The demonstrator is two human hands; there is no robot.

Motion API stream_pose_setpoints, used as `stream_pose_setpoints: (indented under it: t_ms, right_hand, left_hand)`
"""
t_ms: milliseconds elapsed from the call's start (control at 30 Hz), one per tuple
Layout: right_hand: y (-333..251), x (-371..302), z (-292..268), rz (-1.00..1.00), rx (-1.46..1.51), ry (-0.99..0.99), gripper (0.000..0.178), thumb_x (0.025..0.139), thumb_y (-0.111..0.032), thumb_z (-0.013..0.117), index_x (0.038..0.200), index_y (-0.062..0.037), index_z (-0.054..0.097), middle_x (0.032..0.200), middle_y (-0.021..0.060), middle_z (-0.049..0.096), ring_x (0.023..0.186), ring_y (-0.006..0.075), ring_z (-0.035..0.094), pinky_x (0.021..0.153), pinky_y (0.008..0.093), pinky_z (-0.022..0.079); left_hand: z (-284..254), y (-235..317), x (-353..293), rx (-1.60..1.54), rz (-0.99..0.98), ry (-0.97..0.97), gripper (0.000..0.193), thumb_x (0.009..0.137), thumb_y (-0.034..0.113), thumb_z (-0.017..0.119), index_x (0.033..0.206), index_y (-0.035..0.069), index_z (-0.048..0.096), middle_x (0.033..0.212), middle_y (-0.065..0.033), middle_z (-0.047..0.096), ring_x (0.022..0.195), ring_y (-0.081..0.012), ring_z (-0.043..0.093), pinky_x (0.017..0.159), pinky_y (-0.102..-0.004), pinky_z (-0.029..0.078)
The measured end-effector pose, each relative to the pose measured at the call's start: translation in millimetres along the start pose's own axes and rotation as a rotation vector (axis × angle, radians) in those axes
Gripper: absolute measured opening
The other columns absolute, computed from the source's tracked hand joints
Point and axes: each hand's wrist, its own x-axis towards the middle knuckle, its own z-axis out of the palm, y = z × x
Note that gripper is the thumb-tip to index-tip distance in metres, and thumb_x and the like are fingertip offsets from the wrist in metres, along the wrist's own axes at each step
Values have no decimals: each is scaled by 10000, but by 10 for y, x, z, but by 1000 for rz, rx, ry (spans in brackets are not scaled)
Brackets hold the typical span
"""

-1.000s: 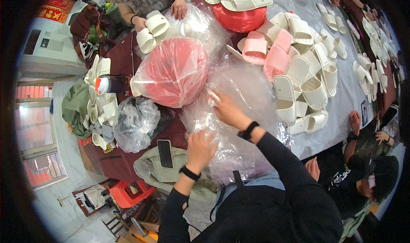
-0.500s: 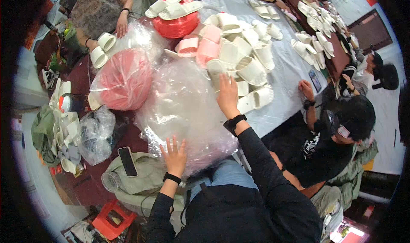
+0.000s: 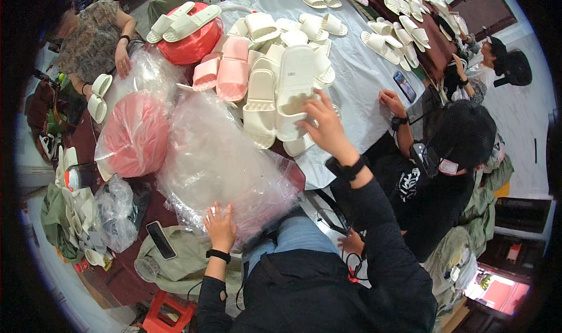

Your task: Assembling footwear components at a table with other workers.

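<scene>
At the near edge of the heap, my right hand grips a white slide slipper by its strap end. The slipper covers part of the pile behind it. Another white slipper lies just left of it, beside a pair of pink slippers. My left hand rests with spread fingers on the near edge of a stack of clear plastic bags; nothing is in its grasp.
Left of the bags sits a plastic-wrapped red bundle. A red twine roll carries two white slippers. A phone lies on green cloth. A co-worker in a black cap sits at right; another person's hand is at far left.
My right hand has taken hold of a white slipper and raised it from the heap. My left hand stays on the bags. The whole view has shifted, so the table appears further left.
</scene>
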Motion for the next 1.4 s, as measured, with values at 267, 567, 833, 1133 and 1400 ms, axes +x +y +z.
stream_pose_setpoints:
  t_ms: [267,567,833,1133,1400]
  right_hand:
    - [320,-608,-81,114,-250,-231,263,632,-76,694,851,-40,552,909,127,566,1088,317,473,956,431,359]
    - [137,-297,764,-45,-598,-721,480,795,-115,516,1271,-136,456,626,35,602,610,251,609,666,365,469]
    - [351,-145,1284,10,-333,-1012,481,727,-10,525,1194,-92,440,838,220,617,811,395,601,687,466,476]
    - [-34,-1,356,263,-138,-459,198,720,-160,638,875,-38,613,803,190,636,794,361,613,682,427,478]
    - [-868,-310,270,557,255,-156,267,731,-188,686,912,-6,607,723,118,634,643,190,606,604,305,470]
  left_hand:
    - [-68,0,26,46,-1,-58,579,755,191,609,1310,202,447,1422,-178,277,1281,-413,264,1045,-552,187]
    - [-43,-216,27,-377,-35,67,526,796,148,560,1289,19,427,1394,-151,332,1286,-328,302,1054,-466,232]
    - [2,-280,35,98,-13,185,398,802,150,560,1191,66,552,1378,-86,382,1258,-323,345,1032,-480,250]
    - [-7,-564,177,-202,71,213,350,742,149,615,1091,136,622,1307,-39,465,1150,-310,428,937,-427,368]
    - [-59,-572,318,-232,169,306,136,716,76,591,851,86,606,962,-62,592,838,-279,541,713,-380,465]
